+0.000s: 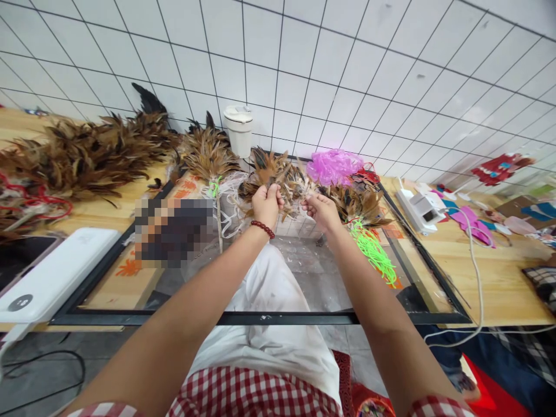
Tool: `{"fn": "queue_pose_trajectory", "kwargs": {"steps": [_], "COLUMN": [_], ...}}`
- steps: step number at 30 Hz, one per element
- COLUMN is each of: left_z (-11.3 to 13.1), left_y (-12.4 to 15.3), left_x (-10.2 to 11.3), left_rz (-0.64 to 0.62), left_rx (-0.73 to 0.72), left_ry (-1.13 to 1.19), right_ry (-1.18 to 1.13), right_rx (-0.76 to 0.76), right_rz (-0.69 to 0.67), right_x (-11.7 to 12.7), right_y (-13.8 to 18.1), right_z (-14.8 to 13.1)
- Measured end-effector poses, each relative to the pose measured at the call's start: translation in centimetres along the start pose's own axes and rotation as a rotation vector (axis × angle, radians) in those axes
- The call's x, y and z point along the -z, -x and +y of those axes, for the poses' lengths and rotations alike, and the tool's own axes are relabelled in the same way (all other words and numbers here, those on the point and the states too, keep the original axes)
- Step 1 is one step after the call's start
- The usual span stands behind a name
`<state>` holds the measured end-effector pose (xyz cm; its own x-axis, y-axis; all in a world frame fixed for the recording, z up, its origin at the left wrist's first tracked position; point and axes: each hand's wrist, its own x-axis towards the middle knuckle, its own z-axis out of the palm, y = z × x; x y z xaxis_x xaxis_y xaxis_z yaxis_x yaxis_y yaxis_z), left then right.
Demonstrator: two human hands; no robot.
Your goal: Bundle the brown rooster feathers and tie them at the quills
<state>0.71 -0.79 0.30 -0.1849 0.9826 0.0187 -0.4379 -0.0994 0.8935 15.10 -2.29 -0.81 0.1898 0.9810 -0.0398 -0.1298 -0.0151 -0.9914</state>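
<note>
My left hand (pixel 266 204), with a dark red bead bracelet on the wrist, is closed around a bunch of brown feathers (pixel 270 171). My right hand (pixel 321 209) is closed too, pinching the same bunch of feathers from the right side. Both hands are held above a glass table top (pixel 304 272) in a black frame. A bundle of brown feathers tied with a green band (pixel 209 155) lies just left of my left hand. More feathers (pixel 360 202) lie right of my right hand beside neon green string (pixel 374 252).
A big heap of brown feathers (pixel 82 153) covers the wooden table at the left. A white device (pixel 52 277) lies at the near left, a white lidded cup (pixel 238 130) stands by the tiled wall, a pink plastic bag (pixel 333 166) and a white tool with a cable (pixel 420 209) are at the right.
</note>
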Motion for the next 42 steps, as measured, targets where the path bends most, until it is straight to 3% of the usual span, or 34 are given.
{"fn": "queue_pose_trajectory", "kwargs": {"steps": [9, 19, 22, 25, 27, 30, 35, 42], "left_z": [-0.2, -0.3, -0.5, -0.4, -0.2, -0.1, -0.2, -0.2], "left_y": [1.4, 1.6, 1.3, 0.6, -0.1, -0.9, -0.9, 0.0], "left_x": [-0.4, -0.1, -0.1, 0.0, 0.2, 0.4, 0.4, 0.0], "left_rz": [-0.235, -0.441, -0.369, -0.167, -0.044, 0.045, 0.034, -0.067], "left_rx": [0.295, 0.349, 0.28, 0.165, 0.109, 0.073, 0.079, 0.164], "left_ry": [-0.048, -0.059, -0.079, -0.011, 0.038, 0.07, 0.062, 0.025], "right_ry": [-0.073, 0.03, 0.068, 0.138, 0.257, 0.477, 0.649, 0.263], "right_rx": [0.16, 0.227, 0.222, 0.256, 0.306, 0.338, 0.307, 0.278], "right_rz": [-0.059, -0.007, 0.0, 0.069, 0.085, 0.049, 0.003, -0.014], "right_x": [-1.3, -1.3, -1.1, -0.6, -0.2, 0.2, 0.0, -0.2], "right_y": [0.9, 0.9, 0.5, -0.1, -0.4, -0.5, -0.2, -0.4], "right_z": [-0.2, 0.2, 0.6, 1.1, 1.5, 1.9, 2.2, 1.3]}}
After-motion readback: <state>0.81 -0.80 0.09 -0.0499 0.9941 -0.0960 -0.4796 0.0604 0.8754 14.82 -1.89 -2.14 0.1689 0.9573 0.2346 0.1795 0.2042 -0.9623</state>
